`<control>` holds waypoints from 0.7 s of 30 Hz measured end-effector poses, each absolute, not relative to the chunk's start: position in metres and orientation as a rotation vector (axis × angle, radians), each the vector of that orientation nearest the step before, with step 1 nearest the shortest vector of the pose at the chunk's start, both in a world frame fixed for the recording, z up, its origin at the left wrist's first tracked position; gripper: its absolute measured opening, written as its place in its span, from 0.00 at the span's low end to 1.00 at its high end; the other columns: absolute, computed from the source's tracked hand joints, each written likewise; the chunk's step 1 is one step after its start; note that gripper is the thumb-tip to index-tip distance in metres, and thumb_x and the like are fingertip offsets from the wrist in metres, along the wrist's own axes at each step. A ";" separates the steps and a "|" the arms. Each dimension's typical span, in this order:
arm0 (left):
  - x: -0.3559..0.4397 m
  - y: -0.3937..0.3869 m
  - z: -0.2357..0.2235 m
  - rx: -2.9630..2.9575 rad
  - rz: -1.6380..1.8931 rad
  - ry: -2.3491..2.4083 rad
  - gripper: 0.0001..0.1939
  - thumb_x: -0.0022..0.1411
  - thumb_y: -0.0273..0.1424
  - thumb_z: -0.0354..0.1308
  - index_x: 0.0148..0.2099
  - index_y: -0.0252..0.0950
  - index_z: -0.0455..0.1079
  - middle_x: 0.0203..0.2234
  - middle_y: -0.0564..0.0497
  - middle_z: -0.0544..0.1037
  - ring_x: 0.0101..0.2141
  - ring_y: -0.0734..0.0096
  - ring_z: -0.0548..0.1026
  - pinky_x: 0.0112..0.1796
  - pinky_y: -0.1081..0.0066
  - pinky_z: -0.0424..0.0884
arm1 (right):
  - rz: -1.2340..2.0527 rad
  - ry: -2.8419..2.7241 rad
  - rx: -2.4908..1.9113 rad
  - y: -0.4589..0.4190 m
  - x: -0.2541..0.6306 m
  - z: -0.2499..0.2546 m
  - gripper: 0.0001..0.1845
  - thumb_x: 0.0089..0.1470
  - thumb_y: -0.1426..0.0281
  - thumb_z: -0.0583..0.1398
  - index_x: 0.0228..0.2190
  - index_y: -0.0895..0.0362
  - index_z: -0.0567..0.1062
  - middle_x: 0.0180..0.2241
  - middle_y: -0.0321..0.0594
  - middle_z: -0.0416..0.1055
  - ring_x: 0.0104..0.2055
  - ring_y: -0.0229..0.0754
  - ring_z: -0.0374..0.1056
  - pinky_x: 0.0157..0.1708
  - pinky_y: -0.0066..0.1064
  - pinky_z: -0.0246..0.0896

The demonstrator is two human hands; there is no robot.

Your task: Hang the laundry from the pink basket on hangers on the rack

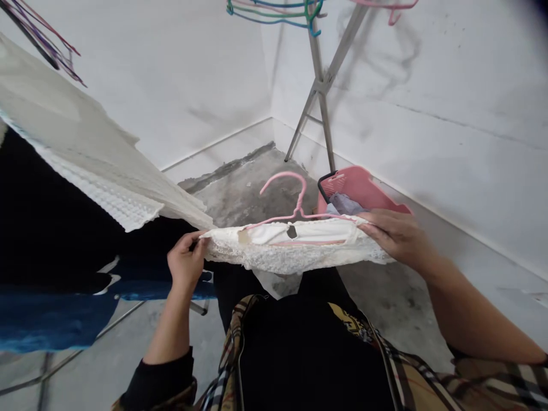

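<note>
A white lace garment stretches sideways between my two hands, in front of my body. Inside its neckline sits a pink hanger, its hook standing up above the cloth and curling to the left. My left hand pinches the garment's left end between thumb and fingers. At the opposite end, my right hand is closed on the cloth beside the hanger's right arm. The garment's lower part is foreshortened from above, so its full length is hidden.
Behind the garment, a pink basket holds greyish cloth. A metal rack stands in the corner with coloured hangers on top. At left hang white cloth, dark and blue fabric, and more hangers.
</note>
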State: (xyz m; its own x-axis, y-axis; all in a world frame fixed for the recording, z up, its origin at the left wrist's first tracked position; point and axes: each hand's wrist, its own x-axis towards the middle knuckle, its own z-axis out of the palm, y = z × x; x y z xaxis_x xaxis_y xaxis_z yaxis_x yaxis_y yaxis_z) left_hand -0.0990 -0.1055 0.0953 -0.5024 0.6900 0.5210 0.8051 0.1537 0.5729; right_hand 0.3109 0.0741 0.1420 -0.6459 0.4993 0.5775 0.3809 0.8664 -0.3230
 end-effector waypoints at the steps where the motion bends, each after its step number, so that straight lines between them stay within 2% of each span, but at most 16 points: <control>1: -0.097 -0.104 0.093 -1.476 -1.273 -2.258 0.11 0.61 0.35 0.56 0.40 0.35 0.75 0.34 0.48 0.79 0.38 0.66 0.77 0.42 0.67 0.72 | 0.232 -2.358 -0.622 0.072 0.310 0.143 0.10 0.61 0.69 0.56 0.42 0.53 0.77 0.33 0.39 0.78 0.34 0.41 0.75 0.34 0.29 0.66; 4: -0.081 -0.098 0.091 -1.660 -1.188 -2.128 0.14 0.62 0.37 0.56 0.46 0.36 0.73 0.40 0.45 0.78 0.44 0.63 0.75 0.47 0.64 0.70 | 0.258 -2.368 -0.623 0.067 0.305 0.147 0.10 0.61 0.68 0.56 0.40 0.53 0.77 0.31 0.39 0.78 0.33 0.41 0.75 0.32 0.29 0.66; 7: -0.068 -0.095 0.094 -1.856 -1.131 -2.040 0.12 0.63 0.36 0.56 0.44 0.37 0.75 0.34 0.48 0.79 0.36 0.66 0.76 0.40 0.69 0.71 | 0.361 -2.325 -0.638 0.066 0.304 0.156 0.10 0.61 0.69 0.56 0.39 0.54 0.78 0.32 0.40 0.79 0.34 0.40 0.75 0.34 0.28 0.68; 11: -0.070 -0.094 0.104 -1.774 -1.271 -2.049 0.11 0.64 0.36 0.55 0.38 0.37 0.76 0.26 0.50 0.78 0.28 0.71 0.73 0.31 0.72 0.68 | 0.607 -2.457 -0.664 0.074 0.317 0.169 0.12 0.58 0.64 0.58 0.43 0.52 0.77 0.39 0.42 0.79 0.39 0.44 0.75 0.37 0.31 0.71; 14: -0.077 -0.092 0.111 -1.713 -1.313 -2.063 0.12 0.64 0.38 0.55 0.37 0.37 0.77 0.25 0.51 0.77 0.27 0.71 0.73 0.31 0.72 0.68 | 0.754 -2.487 -0.795 0.081 0.327 0.174 0.09 0.56 0.59 0.59 0.34 0.46 0.77 0.33 0.43 0.77 0.34 0.47 0.74 0.32 0.35 0.70; 16: -0.081 -0.089 0.114 -1.685 -1.355 -2.014 0.11 0.63 0.38 0.56 0.36 0.37 0.76 0.26 0.50 0.78 0.29 0.70 0.74 0.33 0.71 0.69 | 0.844 -2.447 -0.839 0.082 0.329 0.176 0.08 0.55 0.57 0.58 0.31 0.44 0.76 0.30 0.44 0.76 0.32 0.49 0.72 0.29 0.37 0.69; 18: -0.085 -0.085 0.113 -1.555 -1.389 -1.973 0.11 0.62 0.38 0.58 0.39 0.37 0.76 0.29 0.49 0.78 0.32 0.68 0.75 0.37 0.69 0.71 | 0.844 -2.367 -0.889 0.082 0.326 0.179 0.07 0.53 0.55 0.59 0.31 0.40 0.76 0.31 0.43 0.76 0.33 0.51 0.73 0.30 0.40 0.69; 19: -0.086 -0.083 0.111 -1.444 -1.388 -1.974 0.12 0.61 0.39 0.59 0.42 0.37 0.75 0.32 0.48 0.79 0.36 0.66 0.75 0.40 0.67 0.71 | 0.800 -2.310 -0.931 0.081 0.323 0.182 0.06 0.53 0.55 0.59 0.31 0.39 0.76 0.31 0.42 0.76 0.33 0.52 0.73 0.31 0.40 0.69; 21: -0.088 -0.081 0.103 -1.209 -1.352 -2.020 0.22 0.59 0.40 0.60 0.52 0.35 0.70 0.43 0.42 0.77 0.46 0.58 0.73 0.49 0.59 0.69 | 0.672 -2.191 -1.044 0.081 0.317 0.190 0.06 0.52 0.53 0.60 0.30 0.37 0.76 0.30 0.39 0.77 0.33 0.52 0.74 0.32 0.41 0.69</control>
State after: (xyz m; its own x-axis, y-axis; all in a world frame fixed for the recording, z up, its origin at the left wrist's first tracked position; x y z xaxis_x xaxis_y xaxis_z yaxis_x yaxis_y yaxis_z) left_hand -0.0878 -0.0809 0.1028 -0.5312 0.4269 0.7319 0.8393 0.1469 0.5234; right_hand 0.3167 0.0806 0.1900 -0.5008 0.8091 0.3077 0.4978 0.5600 -0.6623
